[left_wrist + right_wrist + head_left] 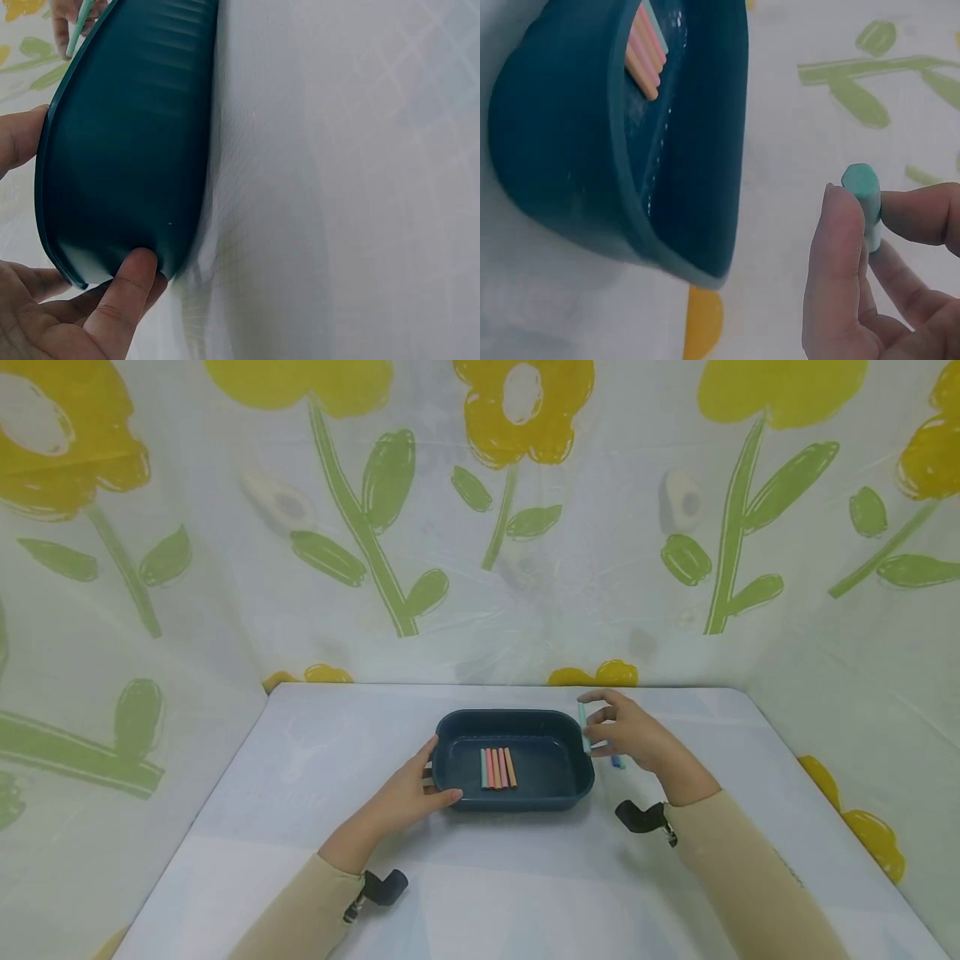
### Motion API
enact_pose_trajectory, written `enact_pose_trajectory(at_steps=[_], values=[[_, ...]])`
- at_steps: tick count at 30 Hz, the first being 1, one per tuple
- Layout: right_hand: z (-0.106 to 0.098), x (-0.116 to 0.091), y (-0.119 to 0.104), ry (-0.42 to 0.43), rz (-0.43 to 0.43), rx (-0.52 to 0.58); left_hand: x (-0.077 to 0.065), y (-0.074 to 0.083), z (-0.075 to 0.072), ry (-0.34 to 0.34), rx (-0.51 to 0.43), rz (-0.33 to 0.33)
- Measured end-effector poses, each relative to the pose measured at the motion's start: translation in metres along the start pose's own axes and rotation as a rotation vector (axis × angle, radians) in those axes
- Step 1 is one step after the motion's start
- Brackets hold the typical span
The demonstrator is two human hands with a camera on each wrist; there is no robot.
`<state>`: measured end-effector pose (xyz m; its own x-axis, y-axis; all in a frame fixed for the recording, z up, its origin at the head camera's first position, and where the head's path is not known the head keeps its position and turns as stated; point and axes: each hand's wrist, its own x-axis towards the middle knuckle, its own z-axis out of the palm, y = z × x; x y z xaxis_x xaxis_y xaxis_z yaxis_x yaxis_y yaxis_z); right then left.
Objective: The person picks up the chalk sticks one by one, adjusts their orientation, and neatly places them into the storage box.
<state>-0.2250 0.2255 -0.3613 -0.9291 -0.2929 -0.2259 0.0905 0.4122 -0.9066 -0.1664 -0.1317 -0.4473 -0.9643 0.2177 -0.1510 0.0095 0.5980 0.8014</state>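
Head view: the left hand [401, 797] is gripping one end of a dark-teal rectangular dish [551, 768], seemingly steadying it on the white surface [517, 885]; beside the other end, the right hand [632, 731] is pinching a mint-green chalk-like stick [862, 181] between partly curled fingers, perhaps for control; pastel sticks [496, 770] are lying inside.

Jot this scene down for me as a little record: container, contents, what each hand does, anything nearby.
Container: blue-green tray on a white table
Contents: five sticks side by side; green, pink and orange
Left hand: grips tray's left end
Right hand: pinches a green stick, apart from tray
Nearby: something blue by the right hand, too small to identify
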Motion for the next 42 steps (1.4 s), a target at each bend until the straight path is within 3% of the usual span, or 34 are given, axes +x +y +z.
enact_pose_trajectory(at_steps=[24, 42], values=[[0.045, 0.027, -0.007, -0.017, 0.035, 0.016, 0.001, -0.001, 0.0, -0.005, -0.011, 0.009], [0.085, 0.05, 0.018, -0.03, 0.14, 0.022, 0.003, -0.004, 0.002, -0.008, -0.005, 0.024]])
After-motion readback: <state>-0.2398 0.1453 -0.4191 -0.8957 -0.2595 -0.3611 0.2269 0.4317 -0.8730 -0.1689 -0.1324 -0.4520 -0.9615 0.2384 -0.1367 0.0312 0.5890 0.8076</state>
